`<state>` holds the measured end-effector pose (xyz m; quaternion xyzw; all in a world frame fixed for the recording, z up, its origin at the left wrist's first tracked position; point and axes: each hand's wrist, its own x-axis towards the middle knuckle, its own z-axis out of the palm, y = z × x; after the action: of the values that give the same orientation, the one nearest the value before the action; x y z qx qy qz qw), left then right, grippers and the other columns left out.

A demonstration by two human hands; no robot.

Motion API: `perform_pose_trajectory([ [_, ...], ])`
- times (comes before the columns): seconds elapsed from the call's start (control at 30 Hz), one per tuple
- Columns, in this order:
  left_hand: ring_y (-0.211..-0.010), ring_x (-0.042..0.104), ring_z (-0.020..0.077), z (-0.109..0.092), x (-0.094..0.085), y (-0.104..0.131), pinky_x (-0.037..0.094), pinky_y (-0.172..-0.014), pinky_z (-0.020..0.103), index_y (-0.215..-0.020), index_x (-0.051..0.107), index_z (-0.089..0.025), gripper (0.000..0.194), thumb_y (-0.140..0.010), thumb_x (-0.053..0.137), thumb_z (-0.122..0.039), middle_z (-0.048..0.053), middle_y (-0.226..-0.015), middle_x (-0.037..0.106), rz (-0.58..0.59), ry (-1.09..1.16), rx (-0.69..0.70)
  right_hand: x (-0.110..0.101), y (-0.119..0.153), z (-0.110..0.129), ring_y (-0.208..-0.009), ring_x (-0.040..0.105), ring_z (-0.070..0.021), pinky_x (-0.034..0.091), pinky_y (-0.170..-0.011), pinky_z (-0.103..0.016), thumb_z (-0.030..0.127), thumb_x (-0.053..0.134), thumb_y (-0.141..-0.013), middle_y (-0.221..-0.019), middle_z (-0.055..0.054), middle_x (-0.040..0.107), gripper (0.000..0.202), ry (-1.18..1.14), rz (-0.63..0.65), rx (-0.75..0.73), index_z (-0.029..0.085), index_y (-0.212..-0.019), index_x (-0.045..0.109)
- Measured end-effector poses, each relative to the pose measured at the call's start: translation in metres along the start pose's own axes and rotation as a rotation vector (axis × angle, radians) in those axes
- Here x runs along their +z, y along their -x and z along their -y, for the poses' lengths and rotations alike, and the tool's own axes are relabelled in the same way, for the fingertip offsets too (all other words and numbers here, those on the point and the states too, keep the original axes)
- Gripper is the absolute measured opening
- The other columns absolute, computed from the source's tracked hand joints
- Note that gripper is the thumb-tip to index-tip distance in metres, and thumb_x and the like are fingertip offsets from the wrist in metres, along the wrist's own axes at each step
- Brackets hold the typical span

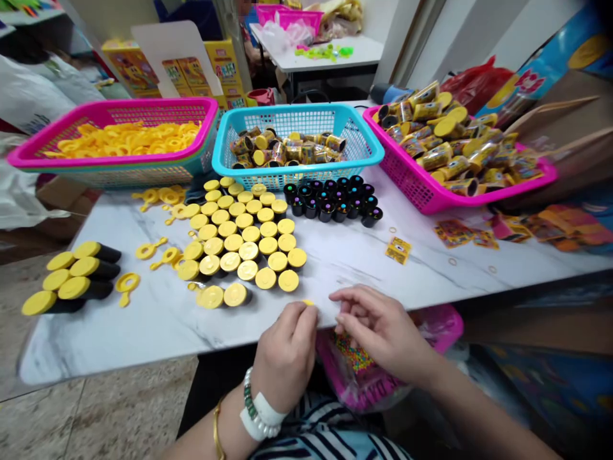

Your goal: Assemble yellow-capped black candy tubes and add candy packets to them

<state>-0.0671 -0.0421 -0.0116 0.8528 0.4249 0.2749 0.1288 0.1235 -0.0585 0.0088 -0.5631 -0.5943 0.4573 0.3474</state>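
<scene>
My left hand, with a beaded bracelet on its wrist, is closed at the table's front edge. A bit of yellow shows at its fingertips; the rest of that piece is hidden. Just to the right, my right hand has its fingers apart and curved, with nothing seen between them. Several black tubs with yellow lids stand in a block beyond my left hand. Behind and right of them are small open black tubs with coloured bits inside. Yellow ring-shaped pieces lie left of the block.
A pink basket holds yellow pieces, a blue basket and a right pink basket hold wrapped tubs. More lidded tubs lie far left. Wrappers are on the table. A pink container with colourful beads sits below the edge.
</scene>
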Motion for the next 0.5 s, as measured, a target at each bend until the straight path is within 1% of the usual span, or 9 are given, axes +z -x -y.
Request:
perform_pose_trajectory([
  [0.03,-0.087,0.067,0.0199,-0.004,0.002,-0.007,0.056,-0.074,0.029,-0.114,0.054,-0.019,0.026,-0.093,0.043,-0.009,0.009,-0.098,0.066,0.017,0.079,-0.037,0.0,0.005,-0.001,-0.073,0.065,-0.0148,0.056,-0.064,-0.027,0.021,0.052,-0.091,-0.09,-0.005,0.063,0.024,0.095,-0.026,-0.09,0.023,-0.114,0.06],
  [0.1,-0.083,0.067,0.0184,-0.012,0.008,-0.023,0.055,-0.074,0.029,-0.109,0.052,-0.02,0.026,-0.092,0.039,-0.007,0.007,-0.092,0.066,0.062,0.28,-0.144,0.001,0.01,-0.003,-0.083,0.064,-0.0164,0.057,-0.075,-0.031,0.013,0.051,-0.089,-0.107,-0.008,0.061,0.04,0.255,-0.06,-0.228,0.024,-0.127,0.055],
  [0.17,-0.075,0.067,0.0165,-0.019,0.015,-0.042,0.054,-0.071,0.028,-0.106,0.049,-0.019,0.024,-0.09,0.037,-0.006,0.004,-0.086,0.066,0.096,0.483,-0.272,-0.001,0.012,-0.007,-0.093,0.064,-0.0191,0.057,-0.082,-0.034,0.01,0.049,-0.087,-0.121,-0.011,0.058,0.054,0.398,-0.084,-0.282,0.024,-0.14,0.044],
  [0.2,-0.072,0.066,0.0159,-0.022,0.019,-0.05,0.053,-0.07,0.028,-0.105,0.047,-0.019,0.023,-0.09,0.037,-0.006,0.004,-0.084,0.066,0.106,0.55,-0.328,-0.002,0.012,-0.009,-0.101,0.063,-0.0213,0.056,-0.087,-0.036,0.009,0.049,-0.087,-0.126,-0.013,0.056,0.058,0.473,-0.098,-0.297,0.023,-0.142,0.041],
  [0.27,-0.071,0.066,0.0166,-0.027,0.026,-0.065,0.052,-0.069,0.03,-0.105,0.046,-0.019,0.022,-0.089,0.037,-0.007,0.003,-0.082,0.066,0.115,0.58,-0.378,-0.007,0.014,-0.015,-0.114,0.058,-0.0253,0.054,-0.094,-0.04,0.009,0.051,-0.086,-0.131,-0.014,0.054,0.055,0.629,-0.125,-0.329,0.021,-0.14,0.044],
  [0.33,-0.079,0.066,0.0191,-0.032,0.033,-0.077,0.052,-0.074,0.032,-0.105,0.048,-0.019,0.02,-0.089,0.038,-0.009,0.005,-0.086,0.065,0.111,0.492,-0.334,-0.012,0.017,-0.021,-0.112,0.058,-0.0275,0.055,-0.092,-0.042,0.01,0.053,-0.085,-0.128,-0.014,0.057,0.047,0.776,-0.145,-0.367,0.02,-0.13,0.052],
  [0.4,-0.086,0.065,0.0208,-0.037,0.039,-0.088,0.051,-0.078,0.034,-0.103,0.051,-0.019,0.017,-0.09,0.042,-0.014,0.008,-0.095,0.064,0.124,0.373,-0.249,-0.018,0.021,-0.025,-0.1,0.06,-0.0287,0.057,-0.081,-0.044,0.013,0.056,-0.083,-0.122,-0.015,0.061,0.036,0.916,-0.164,-0.394,0.018,-0.118,0.059],
  [0.47,-0.086,0.065,0.0212,-0.04,0.044,-0.1,0.051,-0.079,0.034,-0.101,0.055,-0.019,0.014,-0.09,0.045,-0.019,0.008,-0.098,0.063,0.148,0.303,-0.181,-0.024,0.023,-0.026,-0.089,0.059,-0.0289,0.057,-0.07,-0.043,0.018,0.061,-0.082,-0.112,-0.016,0.064,0.025,1.009,-0.184,-0.406,0.017,-0.107,0.063],
  [0.5,-0.083,0.064,0.0209,-0.041,0.047,-0.107,0.051,-0.078,0.034,-0.1,0.056,-0.019,0.014,-0.09,0.047,-0.021,0.007,-0.094,0.064,0.159,0.302,-0.173,-0.026,0.023,-0.025,-0.087,0.059,-0.0287,0.056,-0.069,-0.042,0.022,0.063,-0.082,-0.108,-0.016,0.065,0.022,1.02,-0.178,-0.408,0.017,-0.103,0.063],
])
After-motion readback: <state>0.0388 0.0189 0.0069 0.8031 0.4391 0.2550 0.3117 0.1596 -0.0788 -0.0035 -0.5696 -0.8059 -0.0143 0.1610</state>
